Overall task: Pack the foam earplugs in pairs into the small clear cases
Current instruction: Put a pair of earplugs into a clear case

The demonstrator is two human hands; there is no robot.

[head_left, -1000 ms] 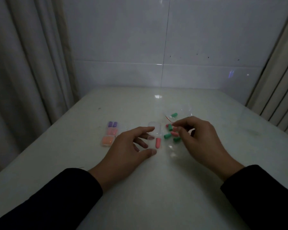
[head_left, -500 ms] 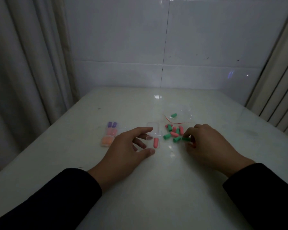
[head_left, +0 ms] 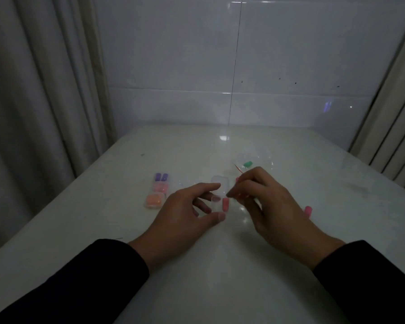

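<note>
Holding: left hand (head_left: 185,213) steadies the open clear case (head_left: 220,195), one pink earplug (head_left: 225,204) inside.
Right hand (head_left: 267,206): back from the 3 o'clock pile to the case; fingers curled, contents hidden.
Meaning: second plug probably arriving.
Worktop (head_left: 220,277): filled cases (head_left: 158,190) at 9 o'clock.

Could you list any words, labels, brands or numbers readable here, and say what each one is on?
None can be read. The filled clear cases, the open case, the loose earplugs and the wall tiles show no print in this dim head view; any fine embossing would be too small to tell.
</note>
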